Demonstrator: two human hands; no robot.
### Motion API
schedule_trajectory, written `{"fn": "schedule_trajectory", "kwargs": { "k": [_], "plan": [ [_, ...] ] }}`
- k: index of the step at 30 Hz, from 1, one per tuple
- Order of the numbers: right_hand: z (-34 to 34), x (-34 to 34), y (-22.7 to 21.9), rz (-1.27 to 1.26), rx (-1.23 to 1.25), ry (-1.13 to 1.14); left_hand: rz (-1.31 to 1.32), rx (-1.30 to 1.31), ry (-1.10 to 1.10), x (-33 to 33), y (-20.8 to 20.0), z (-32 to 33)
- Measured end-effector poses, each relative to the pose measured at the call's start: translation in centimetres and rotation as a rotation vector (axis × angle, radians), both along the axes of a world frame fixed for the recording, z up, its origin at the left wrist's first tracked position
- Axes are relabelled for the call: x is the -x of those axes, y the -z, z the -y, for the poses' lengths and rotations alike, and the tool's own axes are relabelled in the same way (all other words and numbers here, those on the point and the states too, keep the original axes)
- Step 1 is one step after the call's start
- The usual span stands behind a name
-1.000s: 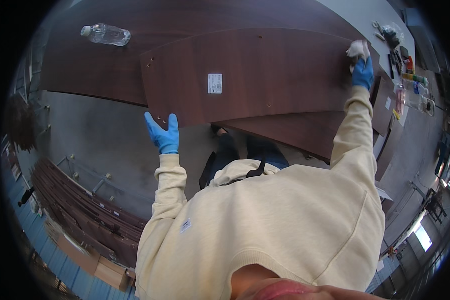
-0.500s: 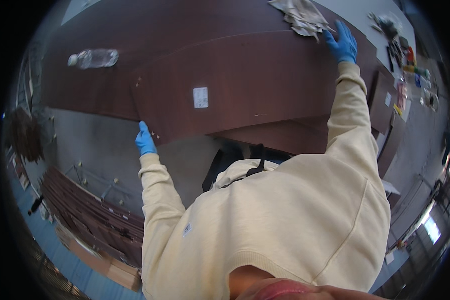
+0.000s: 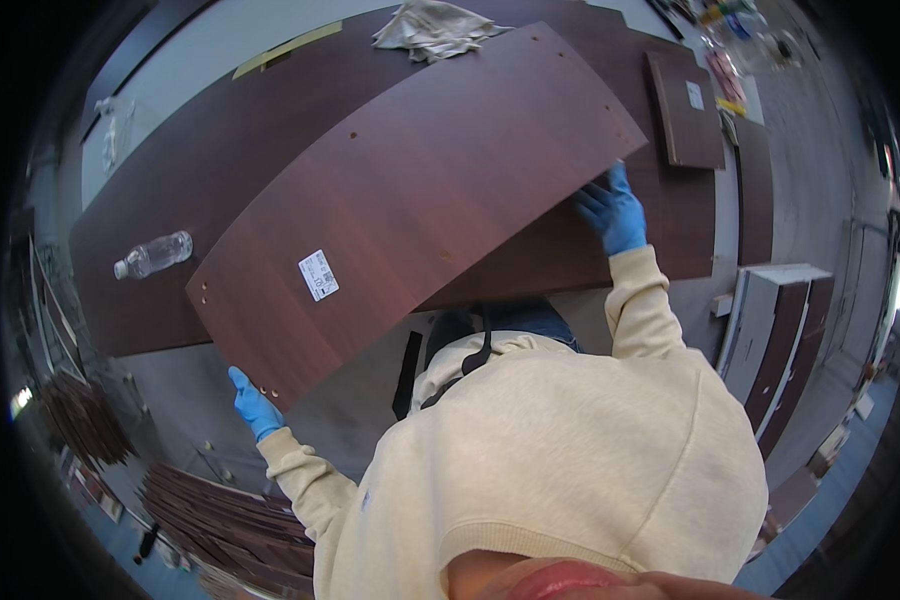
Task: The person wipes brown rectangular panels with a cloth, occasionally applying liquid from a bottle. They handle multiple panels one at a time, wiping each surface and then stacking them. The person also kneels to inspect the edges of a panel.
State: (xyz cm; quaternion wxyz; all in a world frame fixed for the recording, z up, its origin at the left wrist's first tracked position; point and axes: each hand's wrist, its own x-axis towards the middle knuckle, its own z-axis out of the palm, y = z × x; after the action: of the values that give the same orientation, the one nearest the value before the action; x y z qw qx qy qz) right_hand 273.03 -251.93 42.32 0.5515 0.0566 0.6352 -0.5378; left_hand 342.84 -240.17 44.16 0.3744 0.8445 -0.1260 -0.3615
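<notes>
Since the earlier frame, the brown board (image 3: 420, 200) had swung round and tilted, lifted over the dark surface (image 3: 150, 230). Left hand (image 3: 255, 405) gripped its near corner, fingers clenched on the edge; right hand (image 3: 612, 212) grasped the far corner. Nearby lay a plastic bottle (image 3: 153, 254) and a cloth (image 3: 435, 25).
</notes>
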Motion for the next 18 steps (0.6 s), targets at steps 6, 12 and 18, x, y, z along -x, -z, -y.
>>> {"fn": "schedule_trajectory", "kwargs": {
  "k": [6, 12, 18],
  "plan": [
    [-0.8, -1.4, 5.9, 0.387, 0.36, 0.114, 0.129, 0.322, 0.153, 3.9, -2.3, 3.1],
    [-13.3, -1.5, -0.8, 0.274, 0.647, 0.134, 0.088, 0.319, 0.209, 3.5, -1.8, -0.6],
    [-32.0, 4.2, -1.7, 0.305, 0.6, 0.408, 0.07, 0.583, 0.551, 14.4, -4.7, 1.3]
  ]
}}
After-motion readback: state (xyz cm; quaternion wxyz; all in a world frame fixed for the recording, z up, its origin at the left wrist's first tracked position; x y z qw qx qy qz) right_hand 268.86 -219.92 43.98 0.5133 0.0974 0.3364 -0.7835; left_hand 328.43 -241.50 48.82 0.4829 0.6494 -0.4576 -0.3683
